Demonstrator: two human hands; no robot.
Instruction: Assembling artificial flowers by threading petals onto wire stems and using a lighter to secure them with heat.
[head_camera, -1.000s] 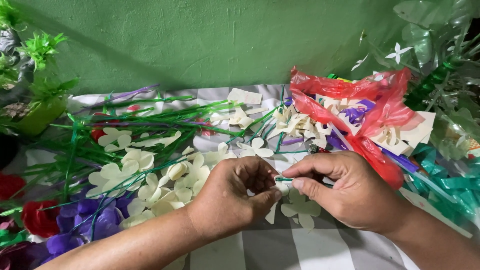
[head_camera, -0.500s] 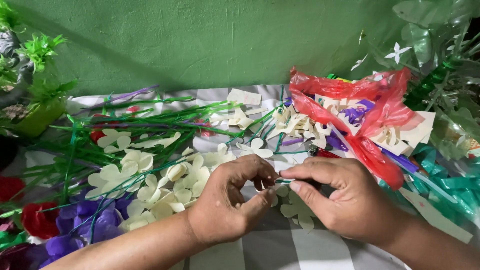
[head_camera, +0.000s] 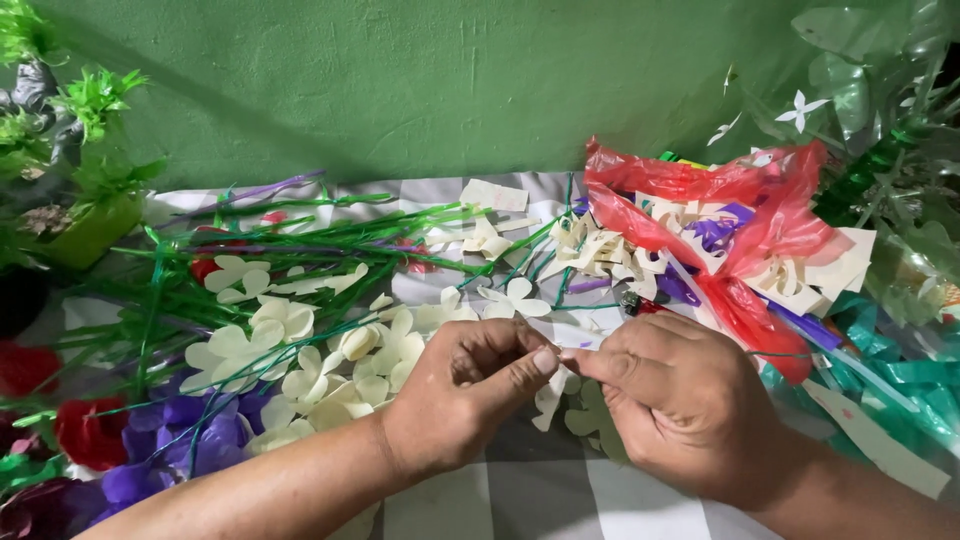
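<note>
The bench (head_camera: 540, 500) has a grey and white checked cloth on it. On the cloth lie cream paper flowers (head_camera: 300, 350), green stems (head_camera: 300, 240), purple flowers (head_camera: 190, 440) and red flowers (head_camera: 90, 430). A red plastic bag (head_camera: 740, 220) full of cream cut-outs lies near green ribbon (head_camera: 900, 390).

place: home craft corner | signs: paper flowers (head_camera: 290, 345), red plastic bag (head_camera: 760, 240), checked cloth (head_camera: 520, 500), green wall (head_camera: 450, 80)

Left hand (head_camera: 465, 395) & right hand (head_camera: 680, 400) closed in — fingertips now pinched together, green stem hidden btwn them.
</note>
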